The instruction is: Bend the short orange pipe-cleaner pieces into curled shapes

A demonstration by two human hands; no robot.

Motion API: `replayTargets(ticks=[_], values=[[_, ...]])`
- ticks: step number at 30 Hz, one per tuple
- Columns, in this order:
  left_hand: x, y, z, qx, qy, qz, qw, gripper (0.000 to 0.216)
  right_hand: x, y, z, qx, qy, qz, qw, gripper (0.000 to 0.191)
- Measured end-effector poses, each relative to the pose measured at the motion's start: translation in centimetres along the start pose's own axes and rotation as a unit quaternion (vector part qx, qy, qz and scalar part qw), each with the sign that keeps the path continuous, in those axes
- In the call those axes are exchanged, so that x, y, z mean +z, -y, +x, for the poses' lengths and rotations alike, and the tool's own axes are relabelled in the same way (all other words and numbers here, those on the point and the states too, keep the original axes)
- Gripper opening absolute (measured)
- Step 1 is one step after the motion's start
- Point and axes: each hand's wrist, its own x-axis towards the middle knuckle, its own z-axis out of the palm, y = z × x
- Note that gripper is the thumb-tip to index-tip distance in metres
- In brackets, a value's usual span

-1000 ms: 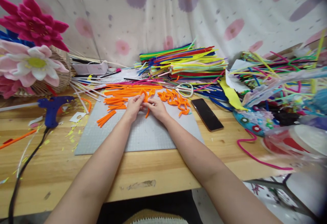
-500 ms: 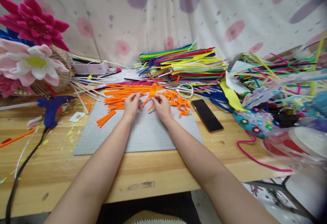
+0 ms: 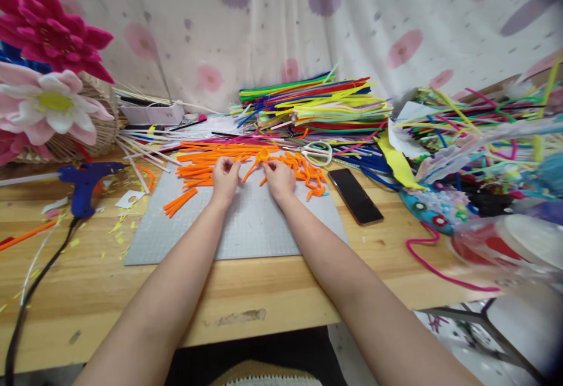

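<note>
Between my hands is an orange pipe-cleaner piece with a rounded top and legs hanging down. My right hand pinches it near its middle, the fingertips partly hidden behind the hand. Just left of it, my left hand has thumb and fingers curled together; whatever lies between them is too small to make out. Straight orange pipe cleaners lie beside and behind my left hand on the grey cutting mat. Bent, wavy orange pieces lie to the right of my right hand.
White-handled scissors lie behind the wavy pieces, and a phone right of the mat. A blue glue gun with its cord lies left. Bundled coloured pipe cleaners are piled at the back. Felt flowers stand far left.
The orange piece now sits lower and tilts differently, its top less upright. My left hand has stayed close by with its fingers curled. The view has shifted slightly.
</note>
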Motion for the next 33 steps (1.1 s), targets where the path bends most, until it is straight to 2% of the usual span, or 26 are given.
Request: replayTargets(ticks=[4, 8, 10, 12, 14, 18, 20, 24, 27, 30, 33], values=[[-0.4, 0.2, -0.1, 0.077, 0.026, 0.116, 0.99, 0.017, 0.1, 0.0, -0.1, -0.025, -0.029, -0.013, 0.999, 0.031], [-0.4, 0.5, -0.7, 0.179, 0.086, 0.281, 0.939, 0.009, 0.1, -0.3, -0.1, -0.023, 0.0, 0.031, 0.999, 0.03], [-0.2, 0.6, -1.1, 0.192, 0.13, 0.318, 0.919, 0.011, 0.2, -0.6, 0.0, -0.031, 0.003, 0.094, 0.995, 0.028], [0.1, 0.6, -1.4, 0.159, 0.167, 0.322, 0.918, 0.015, 0.5, -0.8, 0.2, -0.051, 0.001, 0.18, 0.982, 0.025], [0.4, 0.5, -1.5, 0.084, 0.208, 0.284, 0.932, 0.023, 0.7, -0.9, 0.4, -0.071, 0.003, 0.269, 0.961, 0.023], [0.5, -0.1, -1.6, -0.072, 0.279, 0.112, 0.951, 0.022, 0.9, -0.7, 0.6, -0.076, 0.018, 0.391, 0.917, 0.022], [0.5, -0.4, -1.7, -0.107, 0.286, 0.058, 0.95, 0.02, 0.8, -0.6, 0.6, -0.06, 0.036, 0.428, 0.901, 0.022], [0.6, -0.6, -1.8, -0.114, 0.28, 0.044, 0.952, 0.022, 0.8, -0.7, 0.7, -0.034, 0.064, 0.47, 0.88, 0.022], [0.7, -0.3, -1.7, -0.109, 0.281, 0.063, 0.952, 0.024, 0.7, -0.8, 0.7, -0.035, 0.036, 0.449, 0.892, 0.023], [0.5, 0.0, -1.6, -0.088, 0.295, 0.131, 0.942, 0.023, 0.6, -0.9, 0.8, -0.038, -0.016, 0.357, 0.933, 0.022], [0.0, 0.1, -1.3, 0.004, 0.304, 0.285, 0.909, 0.021, 0.4, -0.9, 0.8, -0.023, -0.007, 0.272, 0.962, 0.022]])
